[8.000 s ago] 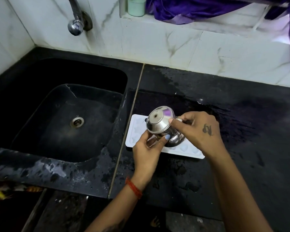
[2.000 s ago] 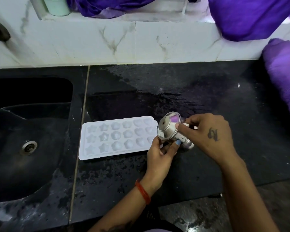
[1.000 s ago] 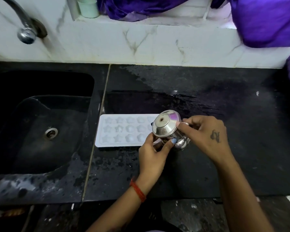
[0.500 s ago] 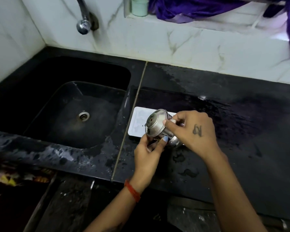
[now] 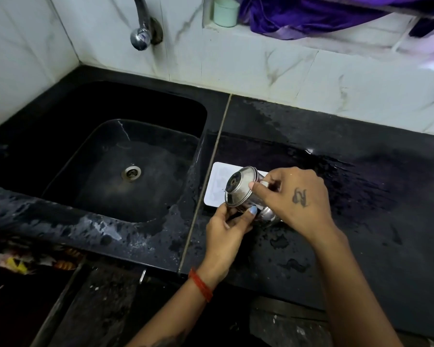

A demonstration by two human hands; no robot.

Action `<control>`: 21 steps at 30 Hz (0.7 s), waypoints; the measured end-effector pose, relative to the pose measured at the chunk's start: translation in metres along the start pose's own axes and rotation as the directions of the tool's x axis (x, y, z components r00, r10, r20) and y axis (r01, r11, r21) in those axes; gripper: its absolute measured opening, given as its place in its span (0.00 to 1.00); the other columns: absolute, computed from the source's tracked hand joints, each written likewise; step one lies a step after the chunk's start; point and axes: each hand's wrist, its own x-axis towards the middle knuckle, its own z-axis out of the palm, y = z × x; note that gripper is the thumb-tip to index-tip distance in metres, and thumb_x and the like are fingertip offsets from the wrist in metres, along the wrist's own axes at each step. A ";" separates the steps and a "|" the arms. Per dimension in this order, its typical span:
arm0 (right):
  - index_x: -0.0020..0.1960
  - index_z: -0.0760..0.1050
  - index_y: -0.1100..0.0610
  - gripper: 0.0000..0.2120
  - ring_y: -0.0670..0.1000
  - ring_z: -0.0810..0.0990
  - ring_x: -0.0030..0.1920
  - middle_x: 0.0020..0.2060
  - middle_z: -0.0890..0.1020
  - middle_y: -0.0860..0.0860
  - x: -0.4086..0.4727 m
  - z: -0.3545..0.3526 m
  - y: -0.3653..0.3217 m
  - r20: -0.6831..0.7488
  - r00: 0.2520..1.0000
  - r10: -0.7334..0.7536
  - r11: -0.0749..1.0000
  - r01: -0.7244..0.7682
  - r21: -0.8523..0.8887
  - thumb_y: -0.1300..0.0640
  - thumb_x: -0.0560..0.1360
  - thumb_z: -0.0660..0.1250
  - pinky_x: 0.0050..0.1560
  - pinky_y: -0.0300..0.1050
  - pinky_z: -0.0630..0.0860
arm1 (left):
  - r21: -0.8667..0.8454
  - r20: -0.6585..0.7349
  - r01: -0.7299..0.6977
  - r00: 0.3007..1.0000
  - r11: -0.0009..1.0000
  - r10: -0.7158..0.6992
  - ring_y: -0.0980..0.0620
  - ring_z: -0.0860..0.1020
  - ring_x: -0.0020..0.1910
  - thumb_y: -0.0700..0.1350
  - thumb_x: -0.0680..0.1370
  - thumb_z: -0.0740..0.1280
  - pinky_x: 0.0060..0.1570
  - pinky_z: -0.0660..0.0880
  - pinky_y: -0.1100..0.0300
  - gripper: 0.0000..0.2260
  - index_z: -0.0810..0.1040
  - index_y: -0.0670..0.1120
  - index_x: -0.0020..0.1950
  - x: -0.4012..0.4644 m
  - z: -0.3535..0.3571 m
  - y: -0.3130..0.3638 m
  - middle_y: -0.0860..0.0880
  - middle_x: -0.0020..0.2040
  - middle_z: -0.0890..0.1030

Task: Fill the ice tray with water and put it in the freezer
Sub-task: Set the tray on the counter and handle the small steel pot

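Note:
A white ice tray (image 5: 217, 182) lies flat on the wet black counter (image 5: 348, 196), just right of the sink. Only its left end shows; the rest is hidden behind the cup and my hands. A small steel cup (image 5: 239, 190) is tipped on its side above the tray, its base turned toward me. My left hand (image 5: 227, 230) grips the cup from below, thumb on its side. From the right, my right hand (image 5: 295, 196) holds the same cup, fingers curled over the top.
A black sink (image 5: 68, 146) with a round drain (image 5: 131, 172) lies to the left, and a chrome tap (image 5: 142, 33) juts from the marble wall above it. A pale green cup (image 5: 226, 10) and purple cloth (image 5: 311, 16) sit on the ledge.
Over the earlier frames the view swung right, showing the whole star-moulded tray, then back left to the sink. Both hands kept holding the tipped cup over the tray's right part.

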 end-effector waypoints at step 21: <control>0.34 0.80 0.56 0.17 0.51 0.81 0.33 0.25 0.81 0.51 -0.016 -0.010 0.019 -0.024 0.995 0.100 0.992 -0.098 0.078 0.44 0.72 0.66 0.36 0.45 0.76 | 0.010 0.121 0.086 0.989 0.996 -0.087 0.52 0.82 0.51 0.39 0.73 0.71 0.53 0.79 0.55 0.15 0.75 0.40 0.59 -0.003 0.014 -0.003 0.45 0.53 0.82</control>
